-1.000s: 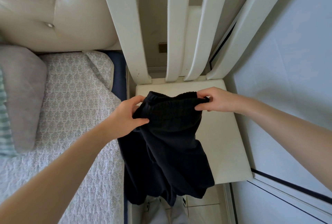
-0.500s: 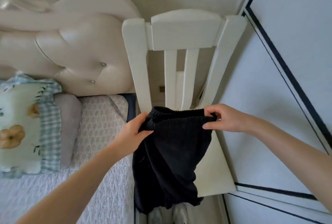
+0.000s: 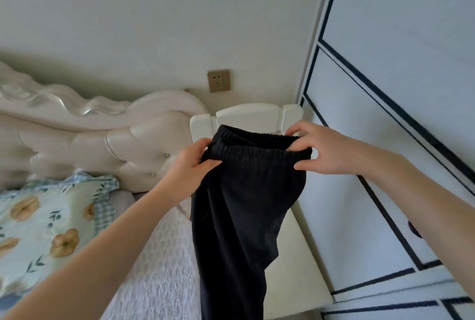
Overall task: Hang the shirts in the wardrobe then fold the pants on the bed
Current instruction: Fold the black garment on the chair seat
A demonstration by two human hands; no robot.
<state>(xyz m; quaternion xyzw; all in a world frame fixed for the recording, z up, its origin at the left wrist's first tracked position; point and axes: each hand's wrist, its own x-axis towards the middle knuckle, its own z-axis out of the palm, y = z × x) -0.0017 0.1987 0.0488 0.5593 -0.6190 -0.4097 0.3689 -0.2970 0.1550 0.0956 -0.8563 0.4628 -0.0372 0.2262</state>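
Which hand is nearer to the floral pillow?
Left. The left hand holds the black pants to the right of the floral pillow; the right hand is farther right, by the wardrobe.

Illumination is soft, even and moderately bright. Shadows are faint. The glossy headboard [image 3: 84, 124] shows mild specular highlights. Wide-angle distortion slants the wardrobe [image 3: 385, 139] lines toward the right edge. Detail is slightly soft throughout.

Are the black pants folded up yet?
Not folded: the black pants hang long from their waistband, gripped by the left hand and right hand.
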